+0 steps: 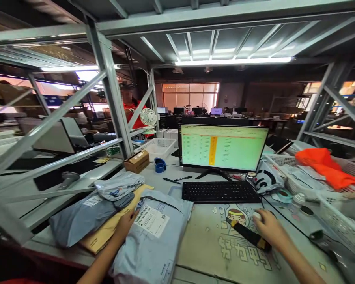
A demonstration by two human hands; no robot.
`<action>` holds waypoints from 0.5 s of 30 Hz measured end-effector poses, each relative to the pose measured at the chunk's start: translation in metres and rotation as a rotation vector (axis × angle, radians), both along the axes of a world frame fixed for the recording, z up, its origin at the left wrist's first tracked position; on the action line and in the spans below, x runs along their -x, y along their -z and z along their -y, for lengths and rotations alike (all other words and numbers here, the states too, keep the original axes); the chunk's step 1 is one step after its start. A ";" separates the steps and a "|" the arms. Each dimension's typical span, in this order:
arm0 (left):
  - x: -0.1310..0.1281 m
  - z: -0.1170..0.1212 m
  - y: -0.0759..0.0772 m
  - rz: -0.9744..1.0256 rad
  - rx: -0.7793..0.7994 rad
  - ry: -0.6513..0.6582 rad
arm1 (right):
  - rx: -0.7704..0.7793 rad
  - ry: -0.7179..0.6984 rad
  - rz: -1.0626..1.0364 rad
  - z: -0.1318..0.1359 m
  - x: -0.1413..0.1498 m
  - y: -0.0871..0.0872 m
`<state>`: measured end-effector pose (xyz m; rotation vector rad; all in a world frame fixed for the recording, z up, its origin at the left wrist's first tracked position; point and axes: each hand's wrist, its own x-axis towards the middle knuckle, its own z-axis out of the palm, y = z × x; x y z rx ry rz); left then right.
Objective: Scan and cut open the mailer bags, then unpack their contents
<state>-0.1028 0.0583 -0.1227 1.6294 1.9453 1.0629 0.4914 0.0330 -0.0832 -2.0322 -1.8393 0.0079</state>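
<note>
My left hand [126,221] is at the left edge of a large grey mailing bag [168,240] with a white shipping label [152,221]. Its fingers curl against that edge, with the tips partly hidden. Underneath and to the left lie a yellow padded envelope [102,236] and other grey plastic parcels [77,221]. On the desk mat, my right hand [268,225] is closed over a computer mouse [256,215], most of which the palm covers. Beside it lies a black and yellow utility knife [248,234].
A monitor [225,146] showing a spreadsheet stands behind the black keyboard [220,192]. Pens [177,179], a blue tape roll [160,165] and a small cardboard box [137,161] lie left of it. White baskets [340,213] and an orange bag [325,165] are on the right. Metal posts [109,86] frame the desk.
</note>
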 end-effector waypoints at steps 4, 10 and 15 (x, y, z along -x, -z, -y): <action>-0.001 0.003 -0.003 -0.022 -0.024 -0.026 | 0.054 -0.008 0.086 -0.042 0.027 0.009; -0.005 0.005 -0.004 -0.037 -0.045 -0.050 | 0.066 0.097 0.176 -0.071 0.044 0.018; -0.005 0.004 -0.005 -0.046 -0.048 -0.057 | 0.049 0.148 0.230 -0.076 0.038 0.026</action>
